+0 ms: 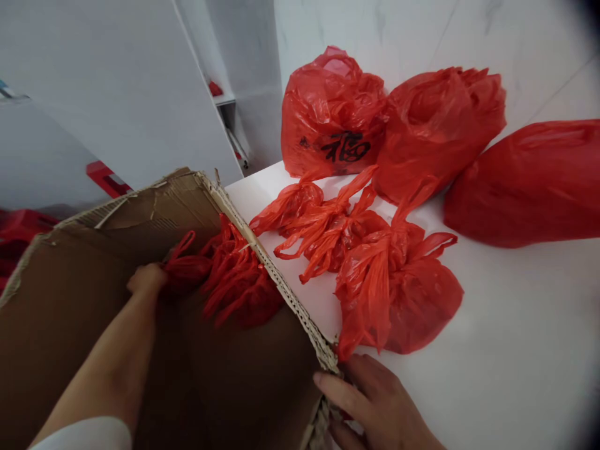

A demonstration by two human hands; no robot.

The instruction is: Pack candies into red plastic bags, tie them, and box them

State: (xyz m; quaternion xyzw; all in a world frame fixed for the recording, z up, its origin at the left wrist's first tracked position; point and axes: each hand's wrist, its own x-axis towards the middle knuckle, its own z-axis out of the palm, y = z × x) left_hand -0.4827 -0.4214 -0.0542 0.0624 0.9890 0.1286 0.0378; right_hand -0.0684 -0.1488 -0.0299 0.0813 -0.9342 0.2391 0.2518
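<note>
My left hand (147,279) reaches deep into an open cardboard box (60,306). It is closed at the left side of a small knotted red plastic bag (187,273); the fingertips are mostly hidden. Beside that bag, more tied red bags (248,300) lie bunched against the box's right wall. My right hand (379,400) grips the worn right rim of the box, fingers bent over the edge. Just beyond it, several knotted red bags (403,294) rest on the white table (525,325).
Along the marbled wall stand a full red bag with a black character (337,119), another bulging red bag (435,131) and a larger smooth red bag (529,181). At the far left are a grey panel (117,81) and red objects (28,228) behind the box.
</note>
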